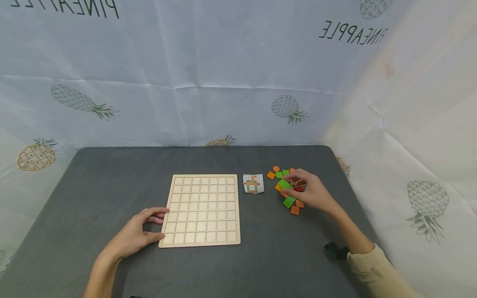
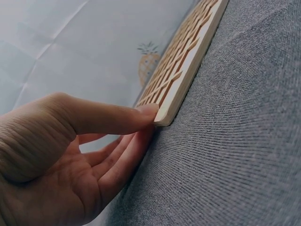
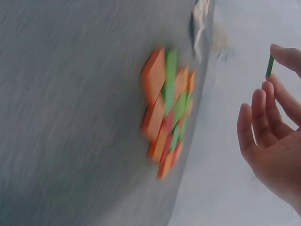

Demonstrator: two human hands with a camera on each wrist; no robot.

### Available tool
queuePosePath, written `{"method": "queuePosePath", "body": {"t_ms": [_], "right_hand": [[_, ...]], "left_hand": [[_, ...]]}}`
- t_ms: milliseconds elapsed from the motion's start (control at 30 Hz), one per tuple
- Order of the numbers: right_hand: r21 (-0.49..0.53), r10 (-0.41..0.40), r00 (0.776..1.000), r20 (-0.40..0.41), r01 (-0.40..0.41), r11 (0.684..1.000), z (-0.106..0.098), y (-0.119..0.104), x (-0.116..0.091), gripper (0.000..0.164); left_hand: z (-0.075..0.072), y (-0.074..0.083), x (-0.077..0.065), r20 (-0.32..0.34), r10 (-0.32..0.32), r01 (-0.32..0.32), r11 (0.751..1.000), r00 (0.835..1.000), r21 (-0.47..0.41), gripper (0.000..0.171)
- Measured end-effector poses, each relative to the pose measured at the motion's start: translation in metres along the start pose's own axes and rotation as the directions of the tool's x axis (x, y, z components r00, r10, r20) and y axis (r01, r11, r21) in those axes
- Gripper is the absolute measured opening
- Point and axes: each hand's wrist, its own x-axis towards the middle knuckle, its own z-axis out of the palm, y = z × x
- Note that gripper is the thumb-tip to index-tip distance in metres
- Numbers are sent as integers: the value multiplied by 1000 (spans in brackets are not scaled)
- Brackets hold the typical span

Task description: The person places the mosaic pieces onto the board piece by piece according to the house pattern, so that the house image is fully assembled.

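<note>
On grey table (image 1: 112,182), right of gridded wooden board (image 1: 201,215): right hand (image 1: 314,192) pinches green tile (image 3: 270,67) above loose coloured pieces (image 1: 289,202). Left hand (image 1: 130,234), fingers relaxed, touches board's left edge. Small pattern card (image 1: 253,184) between board and pieces.

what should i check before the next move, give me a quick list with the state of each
1. Green tile pinched between the right hand's thumb and finger: ok
2. Green tile clear of the loose pieces: ok, apart in the right wrist view
3. Left hand touching the grid board's left edge: ok
4. Board cells free of pieces: ok
5. Loose pieces lying separately: not ok, they're clustered and some overlap
6. Fine detail on the pattern card: cannot tell, too small
</note>
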Motion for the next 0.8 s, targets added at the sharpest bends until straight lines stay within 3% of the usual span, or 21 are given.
{"method": "queuePosePath", "body": {"t_ms": [333, 600, 800], "right_hand": [[128, -77, 995, 63, 69, 989, 41, -37, 19, 37], [147, -135, 980, 144, 114, 983, 75, -60, 32, 37], [174, -178, 966, 190, 146, 974, 96, -76, 41, 36]], "left_hand": [[0, -1, 0, -3, -5, 5, 1000, 1000, 0, 68], [0, 1, 0, -19, -3, 3, 999, 1000, 31, 68], [0, -1, 0, -21, -7, 7, 1000, 1000, 8, 69]]}}
